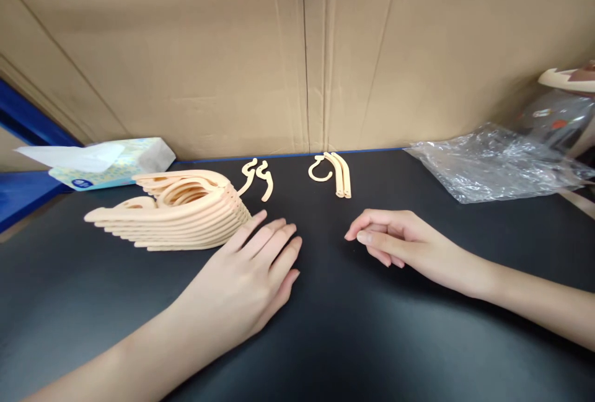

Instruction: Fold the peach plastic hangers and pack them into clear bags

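Black table (325, 340) sitting against a cardboard wall (209, 49). Left hand (246, 278) lying flat, palm down, fingers straight, gripping nothing, index fingertip touching the near end of the hanger stack (176, 213) on the table's left. Right hand (400, 241) resting loosely curled, empty, near the hook bundle (337, 173) by the wall. Hook pair (259, 179) lying just behind the stack. Tissue box (106, 163) sitting far left, plastic bag (488, 163) far right.

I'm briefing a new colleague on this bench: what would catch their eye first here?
A fanned stack of peach plastic hangers lies left on the black table, the left hand flat beside it. Loose hook pieces lie near the cardboard wall behind, and the right hand rests curled at centre-right.
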Motion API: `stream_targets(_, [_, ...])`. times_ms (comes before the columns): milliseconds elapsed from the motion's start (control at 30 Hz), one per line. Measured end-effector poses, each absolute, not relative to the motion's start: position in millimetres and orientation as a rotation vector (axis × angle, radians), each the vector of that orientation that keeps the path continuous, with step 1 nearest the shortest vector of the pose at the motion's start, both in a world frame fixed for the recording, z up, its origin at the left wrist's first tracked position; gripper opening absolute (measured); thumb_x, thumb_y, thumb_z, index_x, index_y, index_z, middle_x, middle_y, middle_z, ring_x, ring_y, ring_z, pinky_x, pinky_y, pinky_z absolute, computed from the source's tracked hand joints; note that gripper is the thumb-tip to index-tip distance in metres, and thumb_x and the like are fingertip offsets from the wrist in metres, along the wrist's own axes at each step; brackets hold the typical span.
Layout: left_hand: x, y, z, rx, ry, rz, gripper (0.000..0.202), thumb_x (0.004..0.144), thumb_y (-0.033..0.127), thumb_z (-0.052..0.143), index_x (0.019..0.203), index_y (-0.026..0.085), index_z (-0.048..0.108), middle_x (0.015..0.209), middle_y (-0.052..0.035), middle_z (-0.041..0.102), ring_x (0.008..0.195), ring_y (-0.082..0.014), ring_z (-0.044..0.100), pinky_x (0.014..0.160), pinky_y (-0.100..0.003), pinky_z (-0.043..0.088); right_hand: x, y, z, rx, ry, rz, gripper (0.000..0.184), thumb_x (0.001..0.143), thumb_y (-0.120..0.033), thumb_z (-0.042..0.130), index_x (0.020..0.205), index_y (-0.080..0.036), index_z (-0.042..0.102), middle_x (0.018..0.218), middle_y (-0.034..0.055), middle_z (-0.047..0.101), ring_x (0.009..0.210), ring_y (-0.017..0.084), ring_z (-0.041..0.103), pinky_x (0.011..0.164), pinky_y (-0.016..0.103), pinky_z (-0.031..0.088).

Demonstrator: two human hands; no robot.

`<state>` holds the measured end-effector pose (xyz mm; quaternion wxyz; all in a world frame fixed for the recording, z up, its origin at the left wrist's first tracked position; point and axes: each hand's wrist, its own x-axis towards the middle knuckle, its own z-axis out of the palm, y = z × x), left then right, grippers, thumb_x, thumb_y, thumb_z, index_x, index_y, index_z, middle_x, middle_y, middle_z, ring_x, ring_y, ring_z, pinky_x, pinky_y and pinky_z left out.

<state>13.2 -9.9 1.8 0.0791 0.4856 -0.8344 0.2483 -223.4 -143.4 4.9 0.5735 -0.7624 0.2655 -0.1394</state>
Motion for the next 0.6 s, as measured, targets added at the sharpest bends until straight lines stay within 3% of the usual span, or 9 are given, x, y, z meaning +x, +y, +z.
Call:
stream_targets(100, [0.0, -25.0, 3.6, 1.576, -2.486, 1.035, 0.048, 0.101, 0.024, 0.034, 0.111, -0.002, 0.072, 0.113, -0.0253, 0.072, 0.111, -0.0388, 0.065, 0.105, -0.055, 0.045, -224.6, -143.1, 4.1, -1.787, 0.617, -0.340, 0.031, 0.097, -0.045, 0.054, 0.099, -0.017, 0.067, 0.057, -0.0058, 0.044, 0.054, 0.010, 0.039, 0.051, 0.025, 0.031])
stream_targets(267, [-11.6, -64.1, 5.9, 2.066, -2.402, 1.092, 0.053, 0.100, 0.037, 0.037, 0.109, 0.001, 0.075, 0.090, -0.0204, 0.075, 0.090, -0.0346, 0.071, 0.107, -0.055, 0.044, -226.0, -143.3, 5.8, -1.777, 0.605, -0.350, 0.030, 0.097, -0.044, 0.054, 0.098, -0.017, 0.067, 0.057, -0.0061, 0.044, 0.053, 0.010, 0.039, 0.051, 0.025, 0.031])
stream_targets(367, [-9.9, -82.8, 3.3, 2.258, -2.270, 1.115, 0.054, 0.100, 0.039, 0.035, 0.106, 0.004, 0.077, 0.091, -0.0200, 0.076, 0.094, -0.0387, 0.071, 0.110, -0.061, 0.035, -226.7, -143.3, 6.6, -1.781, 0.593, -0.345, 0.030, 0.097, -0.044, 0.054, 0.098, -0.017, 0.067, 0.057, -0.0059, 0.044, 0.054, 0.010, 0.039, 0.051, 0.025, 0.031])
stream_targets(500, [-2.0, -95.2, -2.7, 2.399, -2.173, 1.013, 0.058, 0.096, 0.042, 0.038, 0.120, 0.002, 0.071, 0.101, -0.0227, 0.076, 0.108, -0.0465, 0.067, 0.115, -0.067, 0.018, -227.3, -143.1, 5.6, -1.784, 0.586, -0.343, 0.031, 0.097, -0.045, 0.054, 0.098, -0.017, 0.067, 0.058, -0.0060, 0.044, 0.054, 0.010, 0.039, 0.052, 0.025, 0.031])
stream_targets(600, [4.5, -101.3, -4.1, 2.420, -2.159, 0.857, 0.048, 0.093, 0.040, 0.045, 0.124, 0.016, 0.072, 0.113, -0.0168, 0.075, 0.116, -0.0459, 0.064, 0.115, -0.069, 0.013, -227.3, -143.2, 5.0, -1.787, 0.580, -0.338, 0.032, 0.097, -0.047, 0.054, 0.098, -0.017, 0.067, 0.058, -0.0057, 0.044, 0.054, 0.010, 0.040, 0.051, 0.025, 0.031])
